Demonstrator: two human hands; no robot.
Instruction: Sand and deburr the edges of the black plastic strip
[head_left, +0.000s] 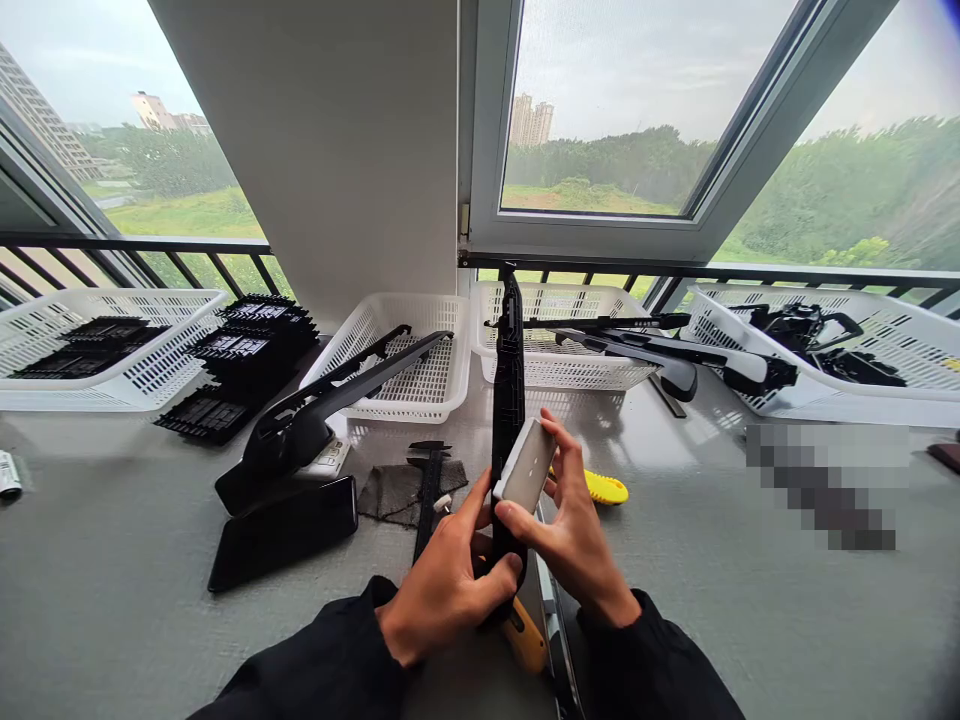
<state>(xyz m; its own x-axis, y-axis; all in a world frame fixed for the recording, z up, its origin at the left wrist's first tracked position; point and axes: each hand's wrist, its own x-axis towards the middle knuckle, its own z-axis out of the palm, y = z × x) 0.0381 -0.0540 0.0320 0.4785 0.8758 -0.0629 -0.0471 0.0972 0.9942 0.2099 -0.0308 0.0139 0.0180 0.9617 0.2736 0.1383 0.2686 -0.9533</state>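
Observation:
My left hand [450, 580] grips the lower end of a long black plastic part [508, 380], which stands upright above the grey table [135, 560]. My right hand [574, 530] holds a small flat white block [525, 467] pressed against the side of that black part, thumb and fingers around its edges. Both sleeves are black. A yellow-handled tool [525, 640] lies under my hands, partly hidden.
Several white baskets [420, 385] line the window side, some holding long black parts [645, 350]. Stacked black trays [247, 350] sit at left. A caliper [429, 480] on a grey cloth, a dark phone [285, 535], another black part [330, 410] and a yellow object [606, 488] lie nearby.

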